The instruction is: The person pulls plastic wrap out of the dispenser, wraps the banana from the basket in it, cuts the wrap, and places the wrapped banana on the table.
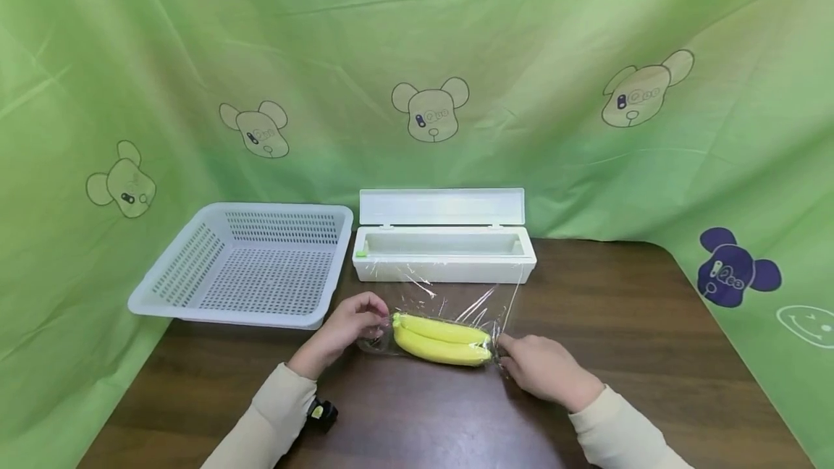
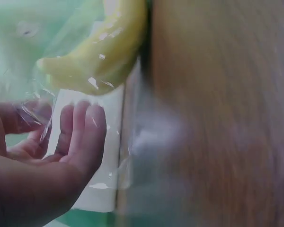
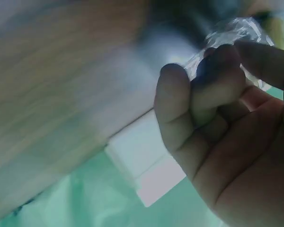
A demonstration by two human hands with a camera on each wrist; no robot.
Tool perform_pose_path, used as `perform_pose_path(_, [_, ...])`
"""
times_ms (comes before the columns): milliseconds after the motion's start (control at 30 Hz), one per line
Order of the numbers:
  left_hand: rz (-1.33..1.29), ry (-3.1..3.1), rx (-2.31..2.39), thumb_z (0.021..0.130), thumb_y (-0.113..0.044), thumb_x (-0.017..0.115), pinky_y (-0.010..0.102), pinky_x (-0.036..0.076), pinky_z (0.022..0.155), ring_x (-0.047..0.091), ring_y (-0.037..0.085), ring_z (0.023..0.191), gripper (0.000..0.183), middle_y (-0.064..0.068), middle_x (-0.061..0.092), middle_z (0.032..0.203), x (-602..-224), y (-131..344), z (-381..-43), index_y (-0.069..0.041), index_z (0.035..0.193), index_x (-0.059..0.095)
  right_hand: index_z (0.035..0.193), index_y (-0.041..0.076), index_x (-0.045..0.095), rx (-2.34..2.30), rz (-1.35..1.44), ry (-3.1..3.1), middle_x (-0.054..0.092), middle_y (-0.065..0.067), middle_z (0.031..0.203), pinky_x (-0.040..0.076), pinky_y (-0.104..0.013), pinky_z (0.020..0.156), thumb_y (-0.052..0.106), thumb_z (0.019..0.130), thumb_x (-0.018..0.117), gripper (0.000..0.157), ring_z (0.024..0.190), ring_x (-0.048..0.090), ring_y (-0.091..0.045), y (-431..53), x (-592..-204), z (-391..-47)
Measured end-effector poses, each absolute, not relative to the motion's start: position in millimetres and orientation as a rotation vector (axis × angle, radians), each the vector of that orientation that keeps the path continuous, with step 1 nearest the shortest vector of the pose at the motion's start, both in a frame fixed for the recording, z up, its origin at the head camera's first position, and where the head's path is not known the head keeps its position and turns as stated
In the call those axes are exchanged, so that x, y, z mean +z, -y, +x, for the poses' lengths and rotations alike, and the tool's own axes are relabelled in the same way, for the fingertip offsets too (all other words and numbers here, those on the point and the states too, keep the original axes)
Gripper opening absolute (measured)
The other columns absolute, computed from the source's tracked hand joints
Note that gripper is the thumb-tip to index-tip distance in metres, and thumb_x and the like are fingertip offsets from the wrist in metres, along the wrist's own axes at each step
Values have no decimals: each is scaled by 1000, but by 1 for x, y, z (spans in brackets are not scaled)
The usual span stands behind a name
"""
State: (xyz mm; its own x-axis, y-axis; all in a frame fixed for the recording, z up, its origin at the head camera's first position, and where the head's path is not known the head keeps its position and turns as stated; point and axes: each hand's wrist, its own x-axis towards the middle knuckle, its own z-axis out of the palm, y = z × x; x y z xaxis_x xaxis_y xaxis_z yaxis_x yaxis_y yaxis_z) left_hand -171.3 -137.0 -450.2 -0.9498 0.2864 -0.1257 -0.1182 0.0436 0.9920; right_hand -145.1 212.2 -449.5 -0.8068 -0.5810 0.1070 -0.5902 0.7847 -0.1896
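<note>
Yellow bananas (image 1: 443, 339) lie in front of the white box under clear plastic wrap (image 1: 485, 302), which stretches back to the box's front edge. At their left end, my left hand (image 1: 355, 324) pinches the wrap between thumb and finger; in the left wrist view its other fingers are loosely bent below a banana (image 2: 99, 56). My right hand (image 1: 544, 368) grips bunched wrap at the right end. The right wrist view shows its curled fingers (image 3: 173, 94) beside the crumpled wrap (image 3: 241, 33). An open-lidded white wrap dispenser (image 1: 443, 270) stands behind the bananas.
A white perforated basket (image 1: 241, 317) sits at the back left, close to the dispenser. Green cloth (image 1: 313, 42) with printed bear heads hangs around the brown wooden table (image 1: 625, 324). A small black object (image 1: 322, 415) is by the left sleeve.
</note>
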Motion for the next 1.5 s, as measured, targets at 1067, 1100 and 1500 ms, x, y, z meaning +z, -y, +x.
perform_pose_path(1067, [769, -2913, 1198, 93, -10, 73, 44, 50, 97, 60, 25, 115, 39, 8, 65, 121, -444, 119, -155, -1, 130, 64, 139, -8, 53, 696, 1122, 2758, 59, -23, 136, 49, -51, 99, 5, 85, 79, 61, 121, 60, -37, -189, -447, -140])
perform_pose_path(1100, [744, -2901, 1227, 93, -10, 73, 44, 50, 97, 61, 25, 115, 38, 8, 66, 120, -444, 119, -156, -1, 129, 65, 140, -8, 52, 717, 1124, 2769, 59, -23, 136, 48, -52, 99, 4, 86, 78, 62, 121, 60, -38, -189, -446, -142])
perform_pose_path(1500, [571, -2844, 1322, 96, -10, 69, 45, 50, 95, 61, 23, 108, 28, 6, 66, 115, -446, 120, -163, -1, 123, 68, 145, -3, 49, 1085, 1011, 2886, 56, -23, 139, 39, -57, 107, 1, 92, 69, 57, 129, 51, -42, -187, -445, -163])
